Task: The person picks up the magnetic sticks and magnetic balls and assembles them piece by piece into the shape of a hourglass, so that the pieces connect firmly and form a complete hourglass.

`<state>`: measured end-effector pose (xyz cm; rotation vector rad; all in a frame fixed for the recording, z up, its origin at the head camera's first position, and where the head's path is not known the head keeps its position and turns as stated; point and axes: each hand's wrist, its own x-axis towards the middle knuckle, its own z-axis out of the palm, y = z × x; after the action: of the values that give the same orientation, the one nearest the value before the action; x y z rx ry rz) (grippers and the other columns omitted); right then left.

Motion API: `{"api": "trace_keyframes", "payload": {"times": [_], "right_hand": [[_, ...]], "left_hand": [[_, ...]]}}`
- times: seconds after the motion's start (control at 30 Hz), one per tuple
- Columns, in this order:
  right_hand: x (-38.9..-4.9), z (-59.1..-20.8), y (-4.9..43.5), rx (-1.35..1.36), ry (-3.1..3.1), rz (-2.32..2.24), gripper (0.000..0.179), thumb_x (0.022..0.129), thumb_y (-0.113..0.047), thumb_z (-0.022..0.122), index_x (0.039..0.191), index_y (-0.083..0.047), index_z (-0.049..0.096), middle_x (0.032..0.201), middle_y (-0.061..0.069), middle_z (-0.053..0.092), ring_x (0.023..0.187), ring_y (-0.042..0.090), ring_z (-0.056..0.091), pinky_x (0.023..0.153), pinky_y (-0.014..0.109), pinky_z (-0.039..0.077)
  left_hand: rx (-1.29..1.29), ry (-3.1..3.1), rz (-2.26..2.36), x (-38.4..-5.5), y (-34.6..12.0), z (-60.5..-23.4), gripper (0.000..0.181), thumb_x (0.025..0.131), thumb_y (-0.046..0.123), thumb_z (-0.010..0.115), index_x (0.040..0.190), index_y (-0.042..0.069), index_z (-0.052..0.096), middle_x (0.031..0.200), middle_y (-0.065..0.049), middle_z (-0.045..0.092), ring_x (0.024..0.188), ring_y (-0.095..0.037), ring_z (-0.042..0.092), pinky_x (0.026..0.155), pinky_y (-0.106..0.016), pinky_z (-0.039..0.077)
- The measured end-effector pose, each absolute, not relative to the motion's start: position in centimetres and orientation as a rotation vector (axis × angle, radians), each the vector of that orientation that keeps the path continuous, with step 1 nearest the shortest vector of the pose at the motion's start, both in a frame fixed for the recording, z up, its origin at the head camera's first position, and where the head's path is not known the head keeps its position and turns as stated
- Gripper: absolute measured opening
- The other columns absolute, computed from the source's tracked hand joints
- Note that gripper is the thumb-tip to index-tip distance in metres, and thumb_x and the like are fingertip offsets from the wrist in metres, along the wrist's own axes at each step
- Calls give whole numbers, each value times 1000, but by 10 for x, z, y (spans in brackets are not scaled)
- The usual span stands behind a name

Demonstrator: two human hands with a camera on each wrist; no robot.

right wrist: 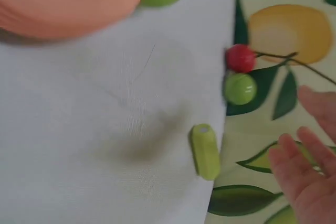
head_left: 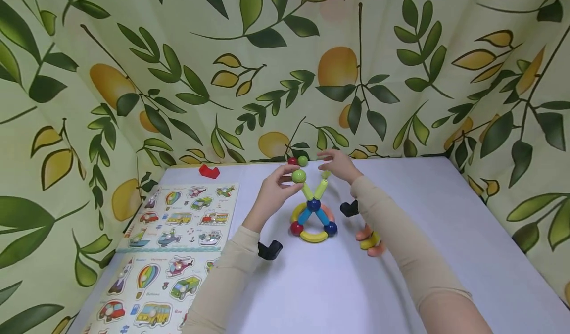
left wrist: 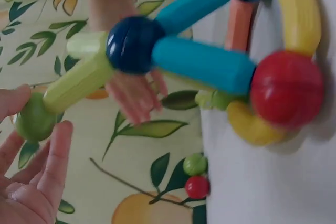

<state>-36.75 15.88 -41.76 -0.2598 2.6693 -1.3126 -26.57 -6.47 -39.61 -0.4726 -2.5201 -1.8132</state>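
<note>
A magnetic stick-and-ball figure stands on the table: two light-blue sticks [left wrist: 202, 64] rise from a ring of curved pieces to a dark blue ball [head_left: 313, 205], and two lime sticks [head_left: 320, 190] spread upward from it. My left hand [head_left: 277, 193] holds a green ball [head_left: 299, 176] between thumb and fingers, at the tip of the left lime stick. Beside the other lime stick, my right hand [head_left: 339, 166] hovers with fingers extended and nothing in them. A red ball [left wrist: 287, 88] and a blue ball [head_left: 331, 228] join the ring's curved yellow piece [head_left: 313, 237].
A loose lime stick [right wrist: 205, 151] lies behind the figure, near a red ball [right wrist: 240, 58] and green ball [right wrist: 240, 88] at the back edge. Curved pieces [head_left: 370, 240] lie under the right forearm. Picture puzzle boards [head_left: 178, 217] and a red piece [head_left: 209, 171] occupy the left.
</note>
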Motion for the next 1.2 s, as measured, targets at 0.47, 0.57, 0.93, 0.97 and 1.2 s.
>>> {"api": "trace_keyframes", "payload": {"times": [0.47, 0.57, 0.93, 0.97, 1.2], "right_hand": [[-422, -460, 126, -673, 2851, -599, 59, 89, 3, 61, 145, 8, 43, 146, 30, 46, 138, 46, 41, 118, 54, 33], [-422, -460, 122, -658, 2866, -671, 49, 94, -3, 60, 140, 8, 49, 141, 29, 52, 134, 45, 48, 114, 54, 39], [-415, -457, 109, -494, 2838, -964, 22, 86, -3, 71, 105, 6, 66, 110, 24, 68, 102, 34, 62, 93, 45, 52], [-411, -455, 110, -456, 2817, -1011, 21, 87, -4, 71, 105, 5, 66, 110, 23, 68, 101, 32, 62, 91, 43, 52], [-371, -416, 137, -289, 2372, -1606, 44, 98, -24, 61, 132, 3, 57, 131, 20, 61, 112, 29, 66, 105, 49, 50]], "left_hand": [[-283, -2401, -1958, -242, -40, -418, 61, 90, 4, 70, 143, 27, 47, 111, -14, 68, 106, -25, 67, 92, -36, 59], [-278, -2394, -1962, -240, -45, -418, 61, 91, 5, 70, 143, 29, 48, 110, -14, 69, 106, -25, 67, 92, -36, 58], [-290, -2391, -1961, -240, -52, -417, 62, 90, 3, 69, 144, 25, 48, 109, -15, 69, 104, -24, 67, 91, -33, 58], [-296, -2386, -1961, -240, -51, -418, 62, 90, 2, 69, 144, 24, 48, 109, -16, 69, 104, -24, 67, 90, -32, 59], [-266, -2361, -1932, -243, -55, -417, 63, 91, 6, 70, 146, 28, 47, 109, -15, 69, 106, -25, 68, 94, -34, 58]]}}
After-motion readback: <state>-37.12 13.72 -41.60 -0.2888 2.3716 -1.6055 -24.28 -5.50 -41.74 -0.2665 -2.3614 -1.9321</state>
